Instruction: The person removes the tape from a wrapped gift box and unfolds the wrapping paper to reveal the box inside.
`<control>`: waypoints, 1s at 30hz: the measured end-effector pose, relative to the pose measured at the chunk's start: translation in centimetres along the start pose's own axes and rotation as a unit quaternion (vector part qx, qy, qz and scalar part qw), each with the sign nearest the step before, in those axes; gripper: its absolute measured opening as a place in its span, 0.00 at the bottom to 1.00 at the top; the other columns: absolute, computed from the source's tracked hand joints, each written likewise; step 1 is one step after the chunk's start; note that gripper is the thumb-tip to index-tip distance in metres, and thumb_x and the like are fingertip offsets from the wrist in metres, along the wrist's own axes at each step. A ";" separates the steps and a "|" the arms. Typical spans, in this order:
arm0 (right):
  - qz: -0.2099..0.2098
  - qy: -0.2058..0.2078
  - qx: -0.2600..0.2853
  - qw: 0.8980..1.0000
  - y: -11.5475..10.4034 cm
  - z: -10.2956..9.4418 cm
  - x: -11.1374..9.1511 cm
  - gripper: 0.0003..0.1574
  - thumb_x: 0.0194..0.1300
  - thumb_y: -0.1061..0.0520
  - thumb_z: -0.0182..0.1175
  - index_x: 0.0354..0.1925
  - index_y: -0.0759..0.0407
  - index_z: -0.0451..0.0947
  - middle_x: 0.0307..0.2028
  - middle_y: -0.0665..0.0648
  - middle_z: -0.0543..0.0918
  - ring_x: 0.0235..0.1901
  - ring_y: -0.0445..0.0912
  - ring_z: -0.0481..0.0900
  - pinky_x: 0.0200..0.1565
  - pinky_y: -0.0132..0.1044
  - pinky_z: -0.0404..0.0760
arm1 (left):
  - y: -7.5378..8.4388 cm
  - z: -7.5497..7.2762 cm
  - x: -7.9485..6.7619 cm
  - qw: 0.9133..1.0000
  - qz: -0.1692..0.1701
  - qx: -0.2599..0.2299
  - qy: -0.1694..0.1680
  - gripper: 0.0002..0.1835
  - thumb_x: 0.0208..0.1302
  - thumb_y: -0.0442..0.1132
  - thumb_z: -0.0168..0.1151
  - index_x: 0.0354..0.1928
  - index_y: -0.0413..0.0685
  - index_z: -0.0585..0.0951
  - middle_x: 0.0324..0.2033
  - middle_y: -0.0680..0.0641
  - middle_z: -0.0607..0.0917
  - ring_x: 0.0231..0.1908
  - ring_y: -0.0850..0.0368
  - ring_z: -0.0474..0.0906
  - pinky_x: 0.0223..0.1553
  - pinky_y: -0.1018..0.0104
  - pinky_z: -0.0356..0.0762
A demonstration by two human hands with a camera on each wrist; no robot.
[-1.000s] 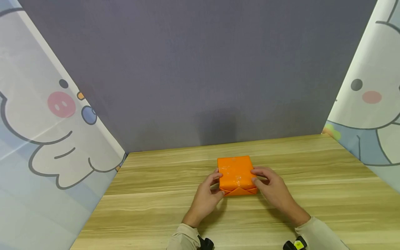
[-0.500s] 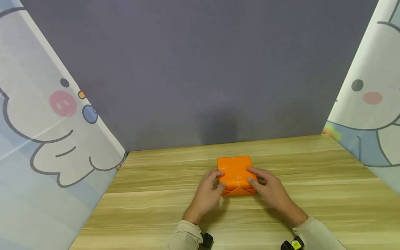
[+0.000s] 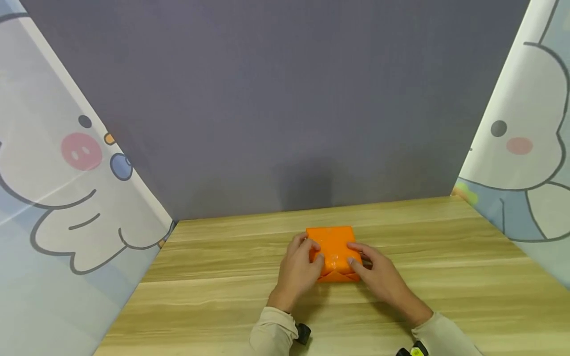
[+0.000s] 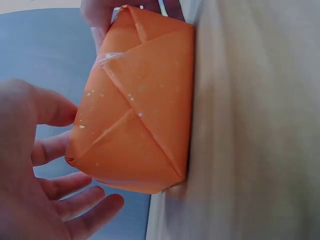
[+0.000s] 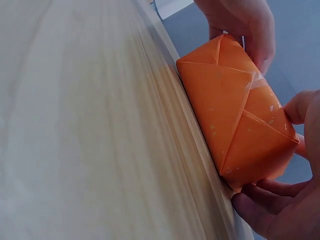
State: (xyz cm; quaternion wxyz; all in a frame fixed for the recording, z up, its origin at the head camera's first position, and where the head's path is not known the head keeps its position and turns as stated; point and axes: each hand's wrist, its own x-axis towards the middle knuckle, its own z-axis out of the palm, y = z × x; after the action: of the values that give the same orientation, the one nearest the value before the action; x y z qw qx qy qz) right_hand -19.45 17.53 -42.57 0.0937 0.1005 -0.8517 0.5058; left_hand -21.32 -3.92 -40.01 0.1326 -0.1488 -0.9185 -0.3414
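An orange wrapped box [image 3: 334, 242] sits flat on the wooden table, its folded end flap facing me and clear tape on its wrap. My left hand [image 3: 296, 269] is at its left side, thumb and index finger over the top edge. The other left fingers spread loosely beside the end in the left wrist view. At the opposite side, my right hand [image 3: 383, 279] has its thumb and index finger on top. Its remaining fingers bend against the right end, as the right wrist view shows. The underside is hidden.
The wooden table [image 3: 213, 296] runs back to a grey panel [image 3: 285, 99]. Cartoon-printed sheets [image 3: 53, 198] border it on the left and right. Dark devices [image 3: 304, 333] are strapped at both wrists, over beige sleeves.
Both hands have shifted inward, with thumbs and index fingers farther over the top of the box. The box stays in about the same place, while the head view tilts slightly.
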 end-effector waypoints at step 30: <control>0.002 -0.014 -0.018 1.000 0.6 0.0 0.1 0.27 0.73 0.47 0.60 0.65 0.55 0.74 0.64 0.63 0.75 0.54 0.53 0.81 0.50 0.44 0.81 | 0.2 1.7 0.7 0.995 -0.030 0.066 0.062 0.20 0.60 0.61 0.68 0.45 0.56 0.81 0.45 0.55 0.76 0.42 0.56 0.76 0.36 0.55 0.73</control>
State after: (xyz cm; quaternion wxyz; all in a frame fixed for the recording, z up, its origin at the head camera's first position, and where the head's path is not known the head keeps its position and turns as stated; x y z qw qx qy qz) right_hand -19.66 17.77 -43.07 0.0826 0.1043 -0.8619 0.4893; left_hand -22.16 -2.53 -40.85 0.1885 -0.0911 -0.9330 -0.2927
